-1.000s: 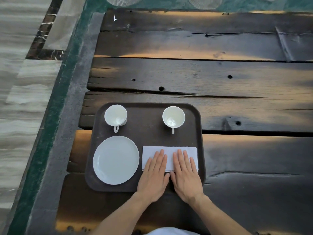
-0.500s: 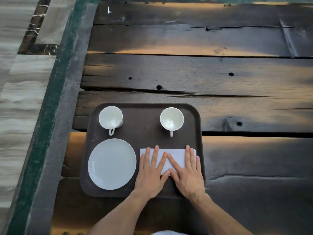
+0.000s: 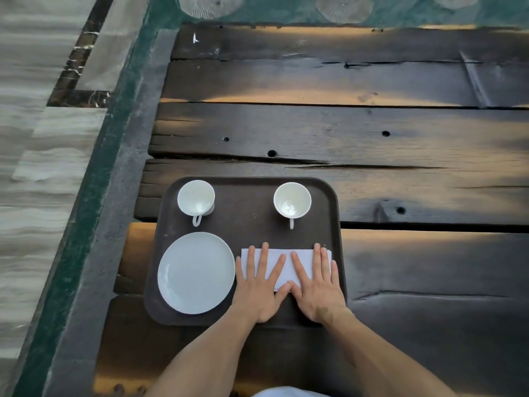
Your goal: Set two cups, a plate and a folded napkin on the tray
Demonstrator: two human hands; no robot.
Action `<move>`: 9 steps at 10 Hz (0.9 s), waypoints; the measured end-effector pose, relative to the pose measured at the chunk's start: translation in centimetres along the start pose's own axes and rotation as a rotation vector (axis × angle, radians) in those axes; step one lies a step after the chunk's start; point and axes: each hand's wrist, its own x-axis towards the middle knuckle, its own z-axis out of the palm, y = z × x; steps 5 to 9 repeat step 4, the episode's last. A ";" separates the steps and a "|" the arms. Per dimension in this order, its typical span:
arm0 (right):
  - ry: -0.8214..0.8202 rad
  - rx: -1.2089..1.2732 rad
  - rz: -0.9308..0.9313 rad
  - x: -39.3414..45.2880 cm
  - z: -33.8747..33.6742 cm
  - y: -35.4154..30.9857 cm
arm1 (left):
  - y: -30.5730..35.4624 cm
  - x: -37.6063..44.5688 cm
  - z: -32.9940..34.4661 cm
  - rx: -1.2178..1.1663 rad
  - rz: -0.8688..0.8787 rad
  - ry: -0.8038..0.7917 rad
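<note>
Both hands have spread apart across the folded napkin (image 3: 287,264) compared with a second ago, when they lay side by side at its middle. Left hand (image 3: 259,285) lies flat with straight, splayed fingers near the napkin's left end; right hand (image 3: 319,283) lies flat the same way near its right end. Neither grips anything; the thumbs meet at the napkin's near edge.

Status: the napkin lies in the near right corner of the dark tray (image 3: 249,222). The plate (image 3: 196,273) occupies the near left corner, the left cup (image 3: 196,197) the far left corner, and the right cup (image 3: 292,200) the far right area, handles pointing toward the person. All four items appear placed; only smoothing and withdrawal seem left.

Not visible: the napkin's near portion and the tray's near right rim, covered by the hands. The tray rests at the left end of the plank counter (image 3: 372,138).
</note>
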 end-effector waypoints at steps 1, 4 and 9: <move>-0.049 -0.050 0.001 -0.1 -1.5 -0.3 | 0.6 -0.1 -1.3 0.019 -0.026 -0.053; 0.059 0.046 -0.032 -1.4 -6.2 -0.4 | 1.1 -1.8 -5.7 -0.125 -0.009 0.035; 0.059 0.046 -0.032 -1.4 -6.2 -0.4 | 1.1 -1.8 -5.7 -0.125 -0.009 0.035</move>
